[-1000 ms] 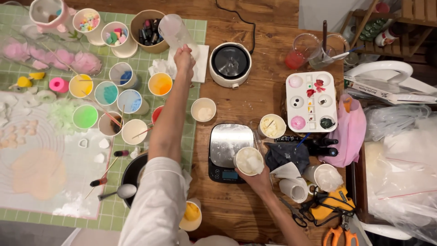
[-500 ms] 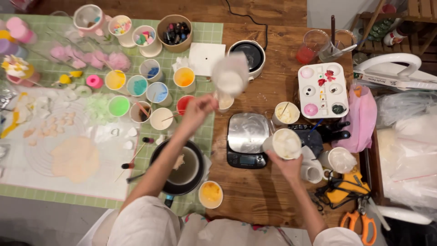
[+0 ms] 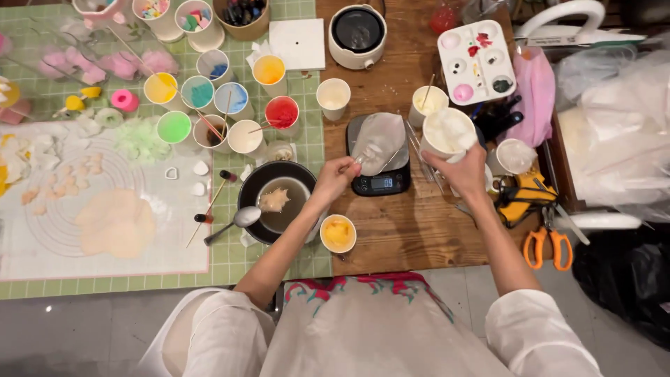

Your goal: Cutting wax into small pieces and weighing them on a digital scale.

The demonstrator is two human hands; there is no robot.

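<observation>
Her left hand (image 3: 340, 174) pinches a clear, floppy plastic cup (image 3: 377, 142) resting on the small black digital scale (image 3: 380, 183) on the wooden counter (image 3: 391, 230); her right hand's (image 3: 462, 169) grip clamps a white wax-filled paper cup (image 3: 447, 132) just beside it.

My left hand (image 3: 340, 174) had bare wood just below my fingers, beside the yellow cup (image 3: 338, 232); the black pot (image 3: 276, 200) blocked the side away from the scale (image 3: 379, 157). Beyond my right hand (image 3: 464, 169), a white cup (image 3: 516, 155) and orange scissors (image 3: 549, 244) crowded the table.
</observation>
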